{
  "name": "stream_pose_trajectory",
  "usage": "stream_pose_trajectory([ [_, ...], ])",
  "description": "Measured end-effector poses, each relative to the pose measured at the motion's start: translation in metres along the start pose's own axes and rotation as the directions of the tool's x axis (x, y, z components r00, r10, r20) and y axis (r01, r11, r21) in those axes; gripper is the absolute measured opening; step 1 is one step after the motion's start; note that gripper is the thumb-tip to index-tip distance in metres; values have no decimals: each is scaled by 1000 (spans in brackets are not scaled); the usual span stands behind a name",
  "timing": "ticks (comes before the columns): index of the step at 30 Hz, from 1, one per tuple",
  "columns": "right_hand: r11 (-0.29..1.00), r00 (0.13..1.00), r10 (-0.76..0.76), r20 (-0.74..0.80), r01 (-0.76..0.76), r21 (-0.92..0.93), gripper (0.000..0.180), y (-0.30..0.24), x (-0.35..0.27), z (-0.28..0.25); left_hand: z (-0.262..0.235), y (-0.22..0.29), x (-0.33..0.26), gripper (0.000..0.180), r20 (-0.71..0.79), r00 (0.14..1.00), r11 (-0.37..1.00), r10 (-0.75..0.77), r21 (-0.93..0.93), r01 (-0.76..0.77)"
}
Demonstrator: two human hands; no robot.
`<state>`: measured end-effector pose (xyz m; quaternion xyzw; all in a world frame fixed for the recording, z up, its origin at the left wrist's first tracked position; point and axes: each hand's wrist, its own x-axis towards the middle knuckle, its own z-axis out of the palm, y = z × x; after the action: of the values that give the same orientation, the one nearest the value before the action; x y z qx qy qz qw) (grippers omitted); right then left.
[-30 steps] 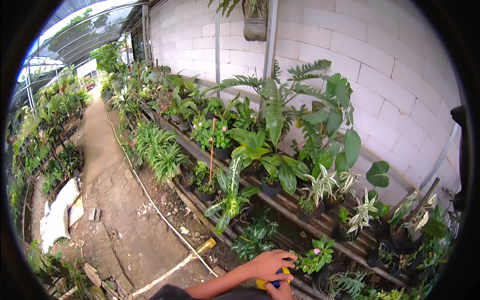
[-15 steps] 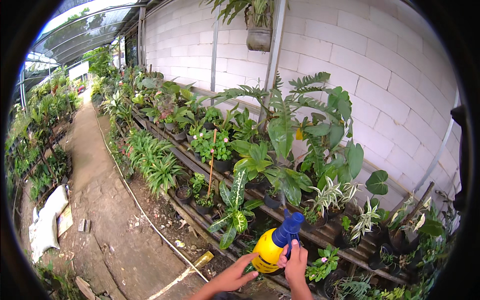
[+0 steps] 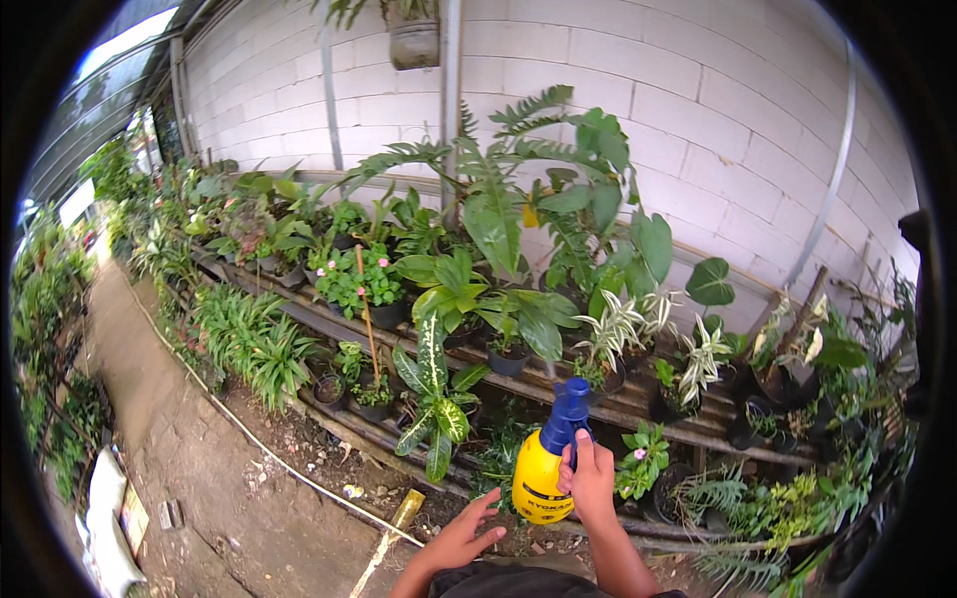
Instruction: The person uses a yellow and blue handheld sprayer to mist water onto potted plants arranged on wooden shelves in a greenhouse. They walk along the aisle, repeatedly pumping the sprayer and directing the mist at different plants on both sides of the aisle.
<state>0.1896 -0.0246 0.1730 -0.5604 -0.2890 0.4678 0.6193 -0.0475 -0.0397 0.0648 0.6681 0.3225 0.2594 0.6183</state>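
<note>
My right hand [image 3: 592, 482] grips the blue handle of a yellow spray bottle [image 3: 538, 476] with a blue pump head, held upright with its nozzle toward the plants. A faint pale streak, likely mist, shows at the nozzle. My left hand [image 3: 465, 534] is open just left of the bottle, fingers spread and apart from it. Beyond the nozzle, a broad-leaved plant [image 3: 528, 317] stands in a black pot [image 3: 508, 361]. Left of the bottle is a plant with speckled leaves [image 3: 436, 399]. A white-striped plant [image 3: 613, 334] grows to the right.
Potted plants crowd a stepped slatted rack [image 3: 638, 414] along a white block wall [image 3: 688, 140]. A pale hose [image 3: 269, 450] runs along the dirt path [image 3: 140, 369]. White sacks [image 3: 108, 518] lie at left, and a hanging pot [image 3: 414, 45] is above.
The view has swung right, so plants and wall sit further left. My right hand still grips the spray bottle, which is now more upright. My left hand has come slightly away from it.
</note>
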Motion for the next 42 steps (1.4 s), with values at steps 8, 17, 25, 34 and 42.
stream_pose_trajectory([
  [8,1000,1000,1,-2,-1,2,51,10,-13,-11,-1,18,40,80,124,985,990,118,66,-127],
  [17,971,992,-111,52,120,-207,53,0,-18,-21,9,14,31,80,116,992,998,55,8,-57],
  [25,990,993,-86,85,94,-100,55,3,-6,-20,13,0,-1,77,75,997,999,35,-21,-33],
  [34,999,990,-49,-135,47,-18,54,22,-16,-23,19,-18,3,77,108,993,999,46,-33,-43],
  [42,960,988,-134,-77,110,-257,57,26,-25,-65,34,-1,31,77,252,966,995,59,60,-77],
])
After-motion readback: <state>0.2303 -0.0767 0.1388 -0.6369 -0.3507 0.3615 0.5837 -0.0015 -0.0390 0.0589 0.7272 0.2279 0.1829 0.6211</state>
